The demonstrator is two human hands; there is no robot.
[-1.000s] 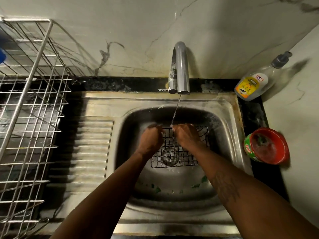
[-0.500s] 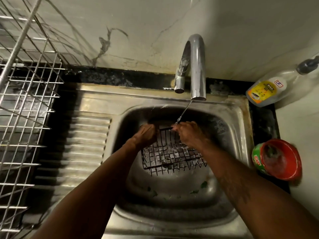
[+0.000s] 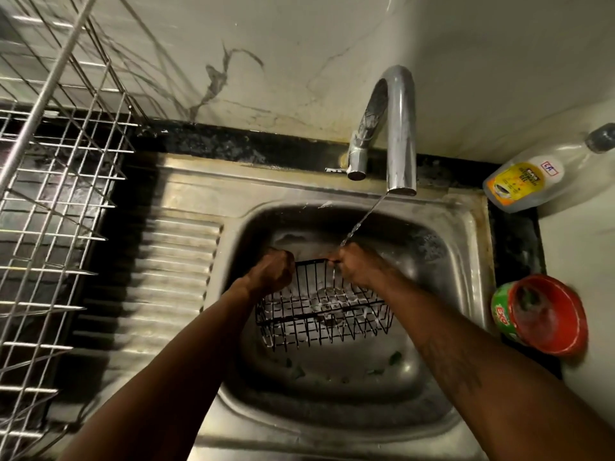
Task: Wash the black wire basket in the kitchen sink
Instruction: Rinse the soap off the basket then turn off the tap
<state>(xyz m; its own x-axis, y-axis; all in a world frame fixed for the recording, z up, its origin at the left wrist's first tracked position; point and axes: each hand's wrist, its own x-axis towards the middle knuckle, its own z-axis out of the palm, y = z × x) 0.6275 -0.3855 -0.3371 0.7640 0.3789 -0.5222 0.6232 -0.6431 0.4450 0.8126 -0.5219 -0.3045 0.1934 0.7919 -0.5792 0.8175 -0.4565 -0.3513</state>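
The black wire basket [image 3: 324,311] hangs tilted inside the steel sink [image 3: 466,254], its open top facing me. My left hand [image 3: 271,269] is closed on the far rim at the left. My right hand [image 3: 357,266] grips the same far rim at the right. A thin stream of water runs from the chrome tap [image 3: 397,134] onto my right hand and the rim. Soap suds cling to the basket's wires. The fingers of both hands are hidden behind the rim.
A steel dish rack [image 3: 50,201] stands over the counter at the left, beside the ribbed drainboard [image 3: 166,277]. A dish-soap bottle [image 3: 529,181] lies at the back right. A red and green tub [image 3: 542,314] sits on the black counter at the right. Green scraps lie on the sink floor.
Both hands have lifted the basket's far rim, tipping it from flat on the sink floor to tilted toward me. The camera has shifted left and closer.
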